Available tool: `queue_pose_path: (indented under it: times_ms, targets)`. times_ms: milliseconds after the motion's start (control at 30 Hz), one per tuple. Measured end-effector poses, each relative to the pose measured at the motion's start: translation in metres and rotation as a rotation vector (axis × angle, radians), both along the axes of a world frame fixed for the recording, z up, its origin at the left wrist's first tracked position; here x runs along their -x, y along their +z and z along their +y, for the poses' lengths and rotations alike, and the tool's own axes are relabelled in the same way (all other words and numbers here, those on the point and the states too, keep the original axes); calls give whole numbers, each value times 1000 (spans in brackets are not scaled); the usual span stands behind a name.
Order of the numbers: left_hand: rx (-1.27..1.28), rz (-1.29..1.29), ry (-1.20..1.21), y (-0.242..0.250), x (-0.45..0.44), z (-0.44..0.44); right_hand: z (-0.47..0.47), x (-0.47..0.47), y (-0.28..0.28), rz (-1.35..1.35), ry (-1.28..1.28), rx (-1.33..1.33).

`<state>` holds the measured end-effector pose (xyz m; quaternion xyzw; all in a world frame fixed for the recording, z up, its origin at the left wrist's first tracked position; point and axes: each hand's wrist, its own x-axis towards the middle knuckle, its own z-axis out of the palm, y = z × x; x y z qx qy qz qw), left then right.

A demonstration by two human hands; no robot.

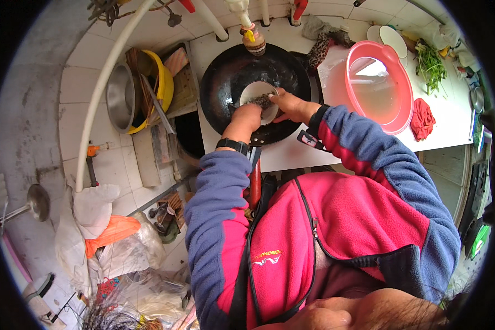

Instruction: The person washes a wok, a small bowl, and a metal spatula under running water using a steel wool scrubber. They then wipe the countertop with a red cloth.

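A white bowl [255, 87] is held over a black wok [227, 70] with a red handle [255, 185]. Dark, small wet-looking pieces [265, 100] lie in the bowl; I cannot tell what they are. My right hand [291, 107] grips the bowl's right side, thumb over the rim and fingers beneath. At the near left side of the bowl, my left hand [247, 117] reaches over the rim. Its fingers are hidden behind the back of the hand, so whether they pinch anything does not show.
Right of the wok, a pink basin [350, 78] holds cloudy water, beside a red cloth [423, 119] and leafy greens [432, 68]. A yellow basin [165, 84] and metal bowl [117, 99] stand left. A pipe with a yellow valve [251, 35] hangs above the wok's far rim.
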<state>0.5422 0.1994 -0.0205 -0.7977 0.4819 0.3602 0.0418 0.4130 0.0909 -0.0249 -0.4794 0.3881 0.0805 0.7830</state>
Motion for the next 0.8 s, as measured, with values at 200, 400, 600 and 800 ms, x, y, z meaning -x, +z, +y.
queue_pose_path:
  times_ms: [200,400,600,800]
  targets:
    - [296,522,163,-6,17,-10,-2,-2,-2,72,-109,-7]
    - [285,-77,-227,6,13,22,-14,3,-1,95,-63,90]
    - [307,45,-176,-1,24,15,-12,-1,-2,173,-68,-21]
    - [350,-110,-84,-8,-1,15,-11,-6,-9,132,-163,-204]
